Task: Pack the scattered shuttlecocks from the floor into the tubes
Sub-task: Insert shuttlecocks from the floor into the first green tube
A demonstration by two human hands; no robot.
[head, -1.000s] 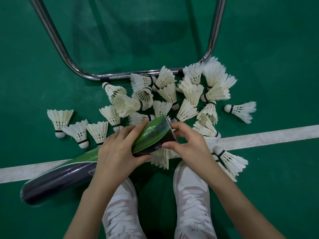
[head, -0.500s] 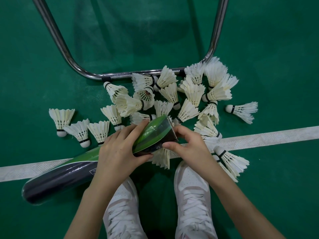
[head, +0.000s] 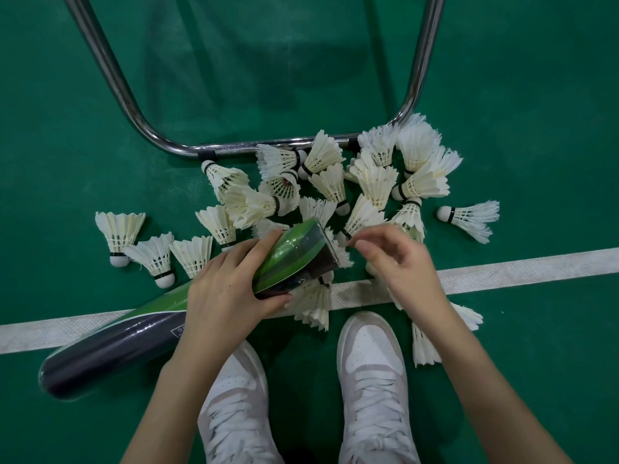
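A long green and dark tube (head: 127, 339) lies slanted on the floor, its open mouth raised toward the pile. My left hand (head: 227, 289) grips the tube just below that mouth. My right hand (head: 395, 259) hovers to the right of the mouth, fingers loosely curled, holding nothing that I can see. Several white feather shuttlecocks (head: 335, 182) lie heaped on the green floor beyond the tube. Three more shuttlecocks (head: 152, 249) stand on their corks at the left. One shuttlecock (head: 469, 217) lies alone at the right, and another (head: 313, 301) rests under the tube's mouth.
A chrome tubular frame (head: 264, 145) curves along the floor just behind the pile. A white court line (head: 522, 269) crosses the floor under my hands. My two white sneakers (head: 371, 373) stand below, with a few shuttlecocks (head: 425, 346) beside the right one.
My right hand has come off the rim of the tube's mouth and lifted to the right. My left hand keeps its grip, and the tube has hardly moved.
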